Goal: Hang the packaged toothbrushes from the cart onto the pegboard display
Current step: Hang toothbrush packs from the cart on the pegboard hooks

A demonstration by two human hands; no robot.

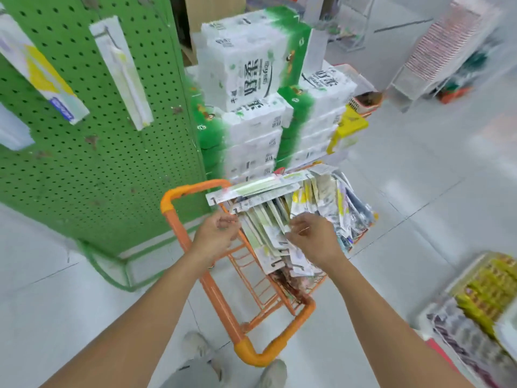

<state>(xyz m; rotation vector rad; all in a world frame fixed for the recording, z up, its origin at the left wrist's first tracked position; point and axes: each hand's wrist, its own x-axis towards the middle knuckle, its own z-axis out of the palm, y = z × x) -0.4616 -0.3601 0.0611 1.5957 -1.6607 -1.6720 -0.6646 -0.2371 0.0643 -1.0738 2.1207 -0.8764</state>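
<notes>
My right hand (310,236) pinches the top edge of one toothbrush pack (275,233) in the heap of packaged toothbrushes (316,203) filling the orange cart (223,301). My left hand (216,233) hovers just beside the heap, fingers curled; I cannot tell whether it grips anything. A long pack (257,187) lies across the heap's top. Left of the cart stands the green pegboard (84,152), one toothbrush pack (123,74) hanging there.
</notes>
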